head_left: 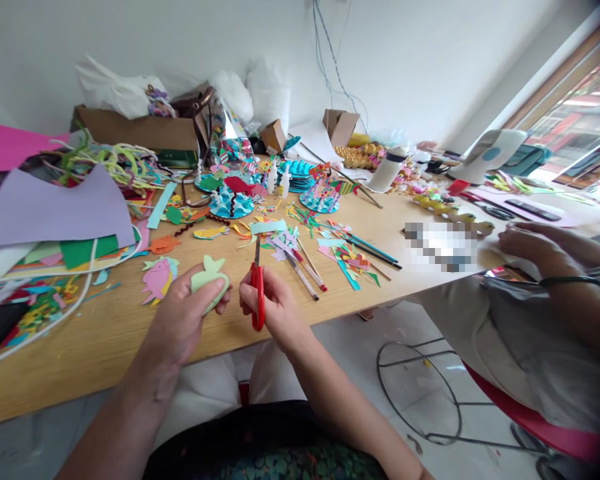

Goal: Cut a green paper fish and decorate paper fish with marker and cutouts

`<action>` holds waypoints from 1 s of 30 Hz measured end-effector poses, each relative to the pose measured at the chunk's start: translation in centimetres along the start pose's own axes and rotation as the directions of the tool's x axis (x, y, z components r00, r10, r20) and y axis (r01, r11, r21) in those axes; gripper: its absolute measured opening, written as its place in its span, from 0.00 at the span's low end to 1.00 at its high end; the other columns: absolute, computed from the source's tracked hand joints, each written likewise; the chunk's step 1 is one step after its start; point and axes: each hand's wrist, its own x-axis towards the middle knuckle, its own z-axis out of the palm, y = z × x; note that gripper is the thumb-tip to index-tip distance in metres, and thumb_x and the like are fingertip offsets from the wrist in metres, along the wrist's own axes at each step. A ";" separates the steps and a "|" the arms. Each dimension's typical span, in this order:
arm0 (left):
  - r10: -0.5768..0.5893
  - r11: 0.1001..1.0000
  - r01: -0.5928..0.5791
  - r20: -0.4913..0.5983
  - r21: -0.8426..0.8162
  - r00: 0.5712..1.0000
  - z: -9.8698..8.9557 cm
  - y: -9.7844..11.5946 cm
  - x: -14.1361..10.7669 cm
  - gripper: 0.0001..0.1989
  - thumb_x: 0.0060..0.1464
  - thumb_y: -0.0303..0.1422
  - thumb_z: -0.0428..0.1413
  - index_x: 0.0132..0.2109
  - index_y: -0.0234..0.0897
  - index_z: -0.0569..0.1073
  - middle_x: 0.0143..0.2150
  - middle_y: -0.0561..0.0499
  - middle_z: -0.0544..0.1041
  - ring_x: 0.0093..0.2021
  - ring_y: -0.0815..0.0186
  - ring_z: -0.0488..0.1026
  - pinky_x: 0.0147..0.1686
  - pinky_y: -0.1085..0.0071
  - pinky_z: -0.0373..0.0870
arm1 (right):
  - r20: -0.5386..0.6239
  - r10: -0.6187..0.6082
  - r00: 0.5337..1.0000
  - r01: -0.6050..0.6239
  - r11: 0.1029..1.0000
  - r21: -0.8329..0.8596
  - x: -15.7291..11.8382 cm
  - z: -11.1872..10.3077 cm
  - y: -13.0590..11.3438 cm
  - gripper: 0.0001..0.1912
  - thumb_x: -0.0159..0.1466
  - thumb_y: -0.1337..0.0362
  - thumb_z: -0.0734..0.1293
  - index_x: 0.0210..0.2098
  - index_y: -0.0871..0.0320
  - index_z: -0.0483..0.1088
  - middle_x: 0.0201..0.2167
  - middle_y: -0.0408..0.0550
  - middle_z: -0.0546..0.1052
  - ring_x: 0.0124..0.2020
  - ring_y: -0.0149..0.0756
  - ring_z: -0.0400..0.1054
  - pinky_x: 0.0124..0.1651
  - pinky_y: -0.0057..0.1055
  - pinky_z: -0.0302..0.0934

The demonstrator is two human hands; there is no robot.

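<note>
Paper trimming seems under way, the left hand (183,305) pinching the green cutout (211,272) at nine o'clock of the scissors (261,300), which the right hand (277,300) grips, blades (257,251) toward twelve, so a snip would call for bringing them to the cutout's edge.

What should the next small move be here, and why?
Perhaps lay the green cutout beside the pink fish: held in the left hand, it looks fish-shaped, tail included, and the scissors in the right hand point forward, clear of it.
</note>
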 end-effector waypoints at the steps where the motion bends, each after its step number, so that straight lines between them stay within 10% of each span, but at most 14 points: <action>1: -0.011 0.999 0.010 -0.016 -0.036 1.000 0.0 0.1 0.0 0.07 0.41 0.35 0.60 0.26 0.35 0.73 0.21 0.55 0.72 0.22 0.71 0.65 0.22 0.75 0.61 | 0.023 0.009 1.000 -0.008 1.000 -0.014 -0.3 -0.1 0.2 0.14 0.56 0.54 0.67 0.27 0.58 0.61 0.20 0.37 0.64 0.23 0.25 0.59 0.27 0.24 0.54; 30: 0.075 0.995 -0.080 -0.078 -0.059 0.994 0.8 -0.3 -0.2 0.03 0.45 0.32 0.58 0.28 0.37 0.71 0.21 0.58 0.69 0.24 0.70 0.66 0.24 0.75 0.63 | 0.120 0.118 0.986 -0.108 0.990 -0.088 -1.8 0.9 1.8 0.24 0.58 0.43 0.63 0.23 0.58 0.58 0.17 0.38 0.62 0.19 0.24 0.56 0.23 0.23 0.51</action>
